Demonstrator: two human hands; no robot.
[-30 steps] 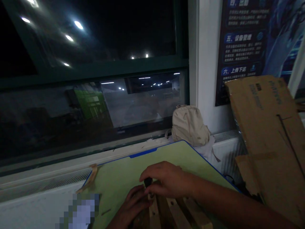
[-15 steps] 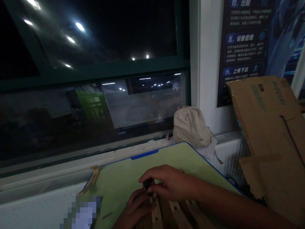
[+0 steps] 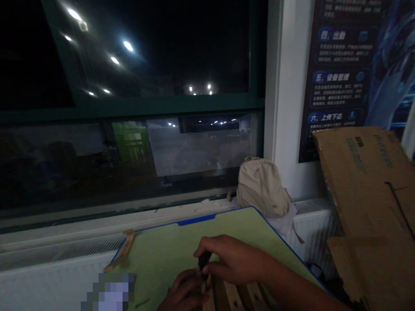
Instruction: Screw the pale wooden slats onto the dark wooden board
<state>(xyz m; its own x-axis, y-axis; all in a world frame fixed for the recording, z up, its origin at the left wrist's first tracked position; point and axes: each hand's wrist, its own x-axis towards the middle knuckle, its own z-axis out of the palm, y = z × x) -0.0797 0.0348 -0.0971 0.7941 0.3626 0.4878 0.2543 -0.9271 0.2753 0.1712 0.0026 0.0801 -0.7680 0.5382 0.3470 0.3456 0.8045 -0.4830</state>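
Observation:
My right hand (image 3: 228,258) reaches in from the right, with thumb and forefinger pinched on a small dark stubby object (image 3: 204,259); its kind is unclear. Just below it, my left hand (image 3: 186,290) has its fingers bent against the near-left end of a slatted wooden piece (image 3: 234,298). Its fingertips lie close to the dark object's lower end. Dark holes or screw heads show in the pale slats. Both hands hide part of the wood, and its lower part runs out of the picture.
The wooden piece lies on a pale green tabletop (image 3: 162,250) with a blue edge. Brown tape (image 3: 125,250) crosses its left corner. A beige backpack (image 3: 262,188) stands on the sill beyond. Flattened cardboard (image 3: 363,194) leans at the right. A blurred patch (image 3: 112,296) covers something at lower left.
The camera has tilted up a little, so everything sits lower in the picture. Both hands stay at the same end of the slats, the right still pinching the dark object.

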